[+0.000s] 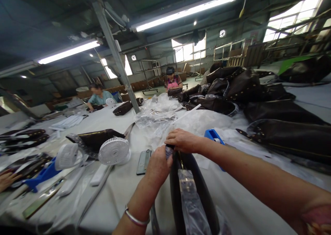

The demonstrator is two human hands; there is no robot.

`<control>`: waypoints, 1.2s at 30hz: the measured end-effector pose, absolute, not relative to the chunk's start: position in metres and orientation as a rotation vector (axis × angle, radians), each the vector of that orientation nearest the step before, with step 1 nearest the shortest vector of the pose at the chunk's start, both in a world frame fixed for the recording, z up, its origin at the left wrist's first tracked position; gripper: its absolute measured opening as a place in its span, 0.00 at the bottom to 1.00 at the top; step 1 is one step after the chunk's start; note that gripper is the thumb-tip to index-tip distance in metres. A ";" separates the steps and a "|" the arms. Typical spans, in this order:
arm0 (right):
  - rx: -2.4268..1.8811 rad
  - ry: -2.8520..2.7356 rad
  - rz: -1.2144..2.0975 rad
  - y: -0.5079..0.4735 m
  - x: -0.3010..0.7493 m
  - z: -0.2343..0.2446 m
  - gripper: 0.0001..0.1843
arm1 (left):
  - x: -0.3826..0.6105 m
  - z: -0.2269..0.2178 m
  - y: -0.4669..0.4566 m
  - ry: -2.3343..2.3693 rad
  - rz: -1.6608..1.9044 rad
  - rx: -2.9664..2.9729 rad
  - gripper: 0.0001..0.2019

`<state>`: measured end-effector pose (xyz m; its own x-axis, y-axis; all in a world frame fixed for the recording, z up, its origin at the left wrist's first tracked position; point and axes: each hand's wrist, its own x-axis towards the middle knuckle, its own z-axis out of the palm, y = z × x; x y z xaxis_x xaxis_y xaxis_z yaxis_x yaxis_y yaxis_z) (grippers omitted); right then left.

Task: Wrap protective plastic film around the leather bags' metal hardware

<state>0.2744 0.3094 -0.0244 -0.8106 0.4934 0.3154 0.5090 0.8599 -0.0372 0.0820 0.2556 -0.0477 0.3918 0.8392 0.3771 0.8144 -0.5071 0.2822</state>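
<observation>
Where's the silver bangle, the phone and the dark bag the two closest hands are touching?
Silver bangle point(133, 220), head view: front of its band.
Phone point(141, 164), head view: its upward face.
Dark bag point(176, 193), head view: its left side.

From a single camera worn on the person's head, the view looks forward and down over a white-covered worktable point(113, 200), the left hand point(158, 164) and right hand point(183, 140) close below it, with a ceiling light point(187, 12) and window point(191, 51) far off beyond.
</observation>
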 end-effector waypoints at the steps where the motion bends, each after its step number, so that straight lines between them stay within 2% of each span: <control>1: -0.729 -2.725 -0.069 0.309 0.274 -0.024 0.17 | 0.081 -0.048 0.255 1.527 0.741 2.588 0.07; 12: -0.692 -2.658 0.039 0.303 0.275 -0.027 0.15 | 0.078 -0.058 0.251 1.476 0.777 2.649 0.10; 19: -0.747 -2.673 -0.030 0.300 0.272 -0.033 0.08 | 0.082 -0.059 0.248 1.523 0.817 2.613 0.08; 23: -0.877 -2.640 -0.086 0.294 0.270 -0.035 0.08 | 0.087 -0.061 0.243 1.583 0.875 2.530 0.09; 25: -0.933 -2.632 -0.120 0.291 0.268 -0.036 0.08 | 0.089 -0.065 0.238 1.671 0.896 2.421 0.14; 29: -1.018 -2.631 -0.148 0.287 0.267 -0.040 0.08 | 0.093 -0.075 0.230 1.950 0.840 2.201 0.32; 30: -1.031 -2.627 -0.148 0.286 0.267 -0.041 0.08 | 0.092 -0.077 0.229 1.976 0.828 2.186 0.31; 34: -1.035 -2.611 -0.125 0.284 0.269 -0.043 0.09 | 0.086 -0.080 0.229 1.875 0.883 2.300 0.17; 36: -1.024 -2.594 -0.104 0.282 0.271 -0.042 0.11 | 0.081 -0.078 0.230 1.824 0.937 2.372 0.16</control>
